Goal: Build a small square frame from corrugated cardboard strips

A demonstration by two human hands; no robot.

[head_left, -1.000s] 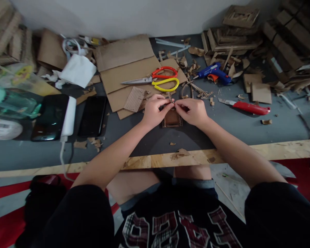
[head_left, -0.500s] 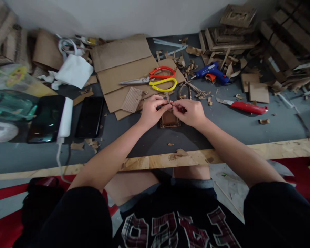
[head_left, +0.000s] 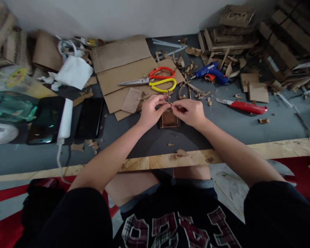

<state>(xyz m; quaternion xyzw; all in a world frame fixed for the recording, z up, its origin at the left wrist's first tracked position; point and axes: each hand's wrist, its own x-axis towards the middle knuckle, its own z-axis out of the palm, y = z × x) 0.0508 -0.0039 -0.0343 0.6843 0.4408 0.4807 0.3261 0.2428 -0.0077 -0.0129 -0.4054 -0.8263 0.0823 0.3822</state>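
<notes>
Strip [head_left: 168, 96] more upright than before

Both hands [head_left: 153, 109] close together, fingertips [head_left: 166, 106] pinched, forearms [head_left: 111, 156] angled inward.

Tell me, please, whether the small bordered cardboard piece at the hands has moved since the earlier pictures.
No: the bordered cardboard piece shows no visible shift against the wooden front edge or the scissors; only the whole view drifted slightly.

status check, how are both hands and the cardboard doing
Left hand and right hand pinched at a thin cardboard strip. Small cardboard piece just under them, partly hidden. Scissors beyond, on cardboard sheets.
</notes>
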